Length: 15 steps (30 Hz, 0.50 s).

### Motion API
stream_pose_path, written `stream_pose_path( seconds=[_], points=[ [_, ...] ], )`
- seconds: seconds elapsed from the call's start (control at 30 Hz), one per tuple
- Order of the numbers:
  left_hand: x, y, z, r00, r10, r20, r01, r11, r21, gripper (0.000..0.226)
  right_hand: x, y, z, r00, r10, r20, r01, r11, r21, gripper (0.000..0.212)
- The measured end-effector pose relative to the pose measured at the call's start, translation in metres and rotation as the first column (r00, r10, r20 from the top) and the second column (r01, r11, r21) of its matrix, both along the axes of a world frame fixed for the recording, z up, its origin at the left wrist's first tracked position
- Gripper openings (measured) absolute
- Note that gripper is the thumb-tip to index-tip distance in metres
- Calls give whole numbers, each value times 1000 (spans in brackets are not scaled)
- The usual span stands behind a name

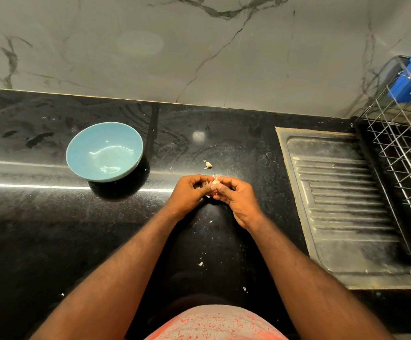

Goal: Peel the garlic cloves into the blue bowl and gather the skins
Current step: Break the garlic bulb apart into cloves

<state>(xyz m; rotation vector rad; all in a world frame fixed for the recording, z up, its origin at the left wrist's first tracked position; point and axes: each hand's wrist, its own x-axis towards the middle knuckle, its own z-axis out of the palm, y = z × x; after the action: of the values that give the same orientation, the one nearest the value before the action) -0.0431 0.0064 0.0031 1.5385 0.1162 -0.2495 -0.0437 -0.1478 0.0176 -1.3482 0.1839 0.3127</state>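
Garlic clove (pixel 214 183), pale with a wisp of papery skin sticking up, is held just above the black bench (pixel 52 217) between both hands. The left hand (pixel 189 195) and the right hand (pixel 238 197) pinch it from opposite sides, fingers (pixel 224 190) curled tight onto it. Probably one hand steadies it while the other works the skin loose. The blue bowl (pixel 104 148) stands well to the left. No peeled clove shows in it, so the task looks early. A small garlic scrap (pixel 208 164), skin or clove I cannot tell, lies just beyond the hands. Pale flecks (pixel 200 263) dot the bench nearer the person, yet to be gathered. A steel drainboard (pixel 341 200) sits to the right.
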Motion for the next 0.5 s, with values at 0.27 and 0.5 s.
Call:
stream_pose_path(
  seconds=[0.27,0.5],
  points=[
    [3,2,2,999,-23,-22,24,998,62,31,1,-1,2,999,3,-49,-2,1000,21,15],
    [4,5,2,998,-50,-30,53,995,84,14,6,-6,2,993,75,-91,-70,996,56,16]
  ],
)
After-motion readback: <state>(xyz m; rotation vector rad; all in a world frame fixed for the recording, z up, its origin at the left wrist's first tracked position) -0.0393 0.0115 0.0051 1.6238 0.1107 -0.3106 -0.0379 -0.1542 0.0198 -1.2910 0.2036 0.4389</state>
